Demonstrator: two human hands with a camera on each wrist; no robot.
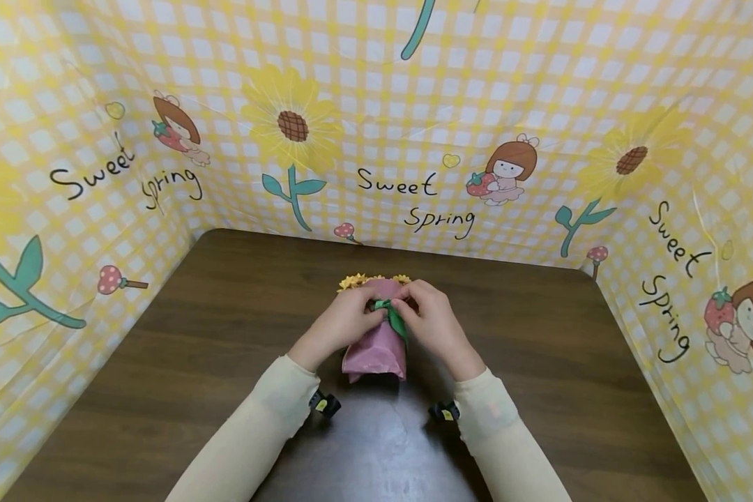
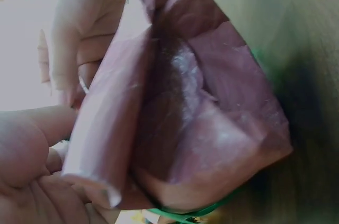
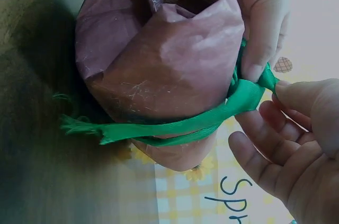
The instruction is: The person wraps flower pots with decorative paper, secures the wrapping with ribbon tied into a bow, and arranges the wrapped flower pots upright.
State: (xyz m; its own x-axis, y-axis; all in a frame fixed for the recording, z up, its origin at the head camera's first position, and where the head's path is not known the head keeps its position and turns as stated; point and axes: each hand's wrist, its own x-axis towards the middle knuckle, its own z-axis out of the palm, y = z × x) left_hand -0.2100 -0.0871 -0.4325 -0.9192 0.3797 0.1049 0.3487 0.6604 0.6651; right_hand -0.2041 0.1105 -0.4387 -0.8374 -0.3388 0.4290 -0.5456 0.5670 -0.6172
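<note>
A small bouquet lies on the table, its pink wrapping paper [image 1: 375, 354] flaring toward me, with yellow sunflowers [image 1: 353, 282] at the far end. Around its middle runs a green ribbon [image 3: 175, 127], one frayed tail hanging down the side. My left hand [image 1: 345, 317] pinches the ribbon at the top of the wrap from the left. From the right, my right hand [image 1: 434, 317] pinches the ribbon between thumb and fingers, close to the left fingertips. In the left wrist view the open, creased end of the paper hides much of the ribbon.
The dark wooden table [image 1: 226, 348] is bordered by a yellow checked cloth [image 1: 389, 104] printed with flowers and lettering at the back and both sides. Black wrist cameras [image 1: 324, 404] sit at the cream sleeves [image 1: 251, 418].
</note>
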